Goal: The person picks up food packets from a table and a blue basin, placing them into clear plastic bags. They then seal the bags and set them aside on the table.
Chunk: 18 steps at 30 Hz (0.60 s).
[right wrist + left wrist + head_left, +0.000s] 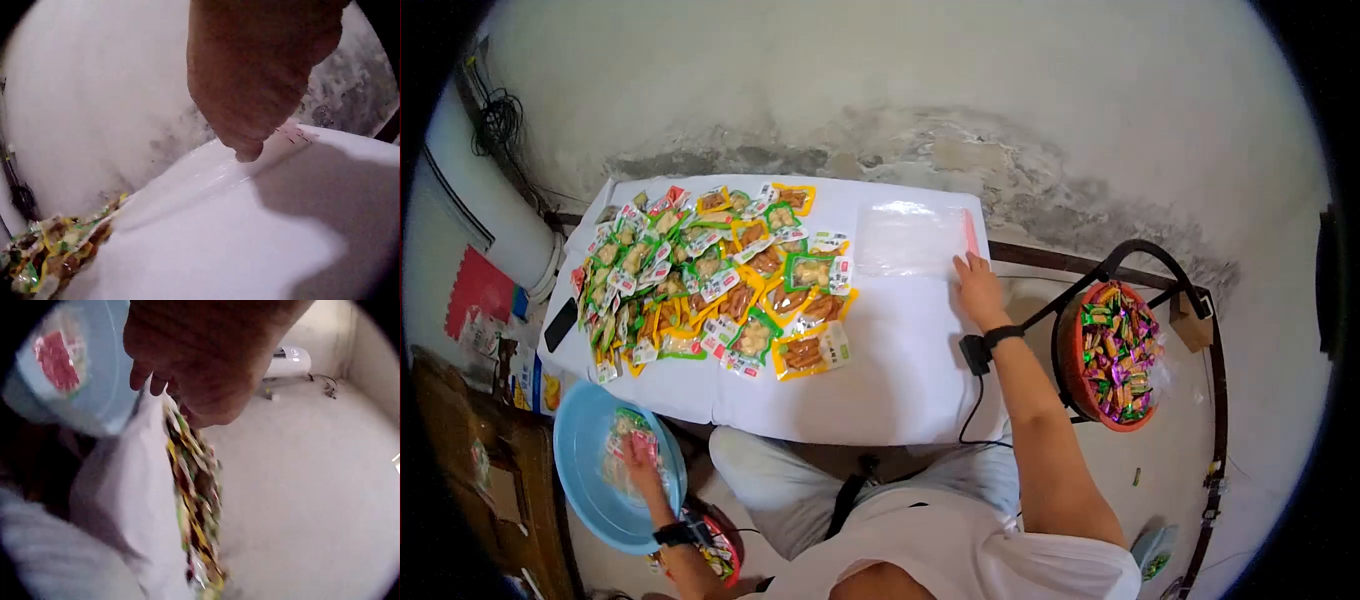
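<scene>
My left hand (pixel 640 468) is over a light blue basin (pixel 578 478) at the lower left, with its fingers loosely bent. In the basin lies a clear bag with a red-and-white printed part (pixel 57 361), apart from the fingers in the left wrist view. At the table's right side, my right hand (pixel 980 292) touches the near corner of a flat clear plastic bag (pixel 910 240), beside its pink edge strip (pixel 971 232). In the right wrist view, its fingertips (pixel 250 153) point down onto the bag, and the bag lies flat on the white cloth.
A wide heap of snack packets (pixel 700 280) covers the table's left half, beside a black phone (pixel 560 325). To the right, a red basket of wrapped sweets (pixel 1118 355) sits in a black-framed stand. Another red container (pixel 725 550) stands below the blue basin.
</scene>
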Available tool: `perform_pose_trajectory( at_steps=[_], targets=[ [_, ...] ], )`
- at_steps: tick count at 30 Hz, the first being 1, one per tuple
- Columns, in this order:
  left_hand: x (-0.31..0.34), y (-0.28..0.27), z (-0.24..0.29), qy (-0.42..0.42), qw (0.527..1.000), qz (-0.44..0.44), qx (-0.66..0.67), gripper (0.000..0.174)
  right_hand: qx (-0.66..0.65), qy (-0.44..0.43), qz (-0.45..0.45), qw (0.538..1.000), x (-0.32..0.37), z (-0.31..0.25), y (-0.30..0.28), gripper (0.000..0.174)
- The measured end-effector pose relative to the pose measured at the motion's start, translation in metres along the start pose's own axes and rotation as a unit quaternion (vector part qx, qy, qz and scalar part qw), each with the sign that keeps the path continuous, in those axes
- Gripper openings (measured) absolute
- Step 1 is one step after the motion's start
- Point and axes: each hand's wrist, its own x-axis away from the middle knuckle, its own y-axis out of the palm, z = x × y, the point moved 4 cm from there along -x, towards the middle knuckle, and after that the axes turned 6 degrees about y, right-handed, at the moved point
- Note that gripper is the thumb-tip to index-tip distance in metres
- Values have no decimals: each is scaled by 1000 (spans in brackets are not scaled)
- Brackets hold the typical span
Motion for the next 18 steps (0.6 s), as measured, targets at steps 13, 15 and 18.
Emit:
perform_pose_trajectory(
  at_steps=[13, 15, 18],
  targets=[
    [115, 211, 311, 134, 935, -291, 150, 29, -59, 10, 51, 997, -21, 24, 33, 7],
    [119, 224, 322, 152, 924, -316, 155, 29, -137, -7, 147, 980, -23, 24, 6, 10],
    [125, 249, 335, 132, 898, -373, 194, 32, -176, -41, 171, 968, -21, 18, -26, 12]
  ],
)
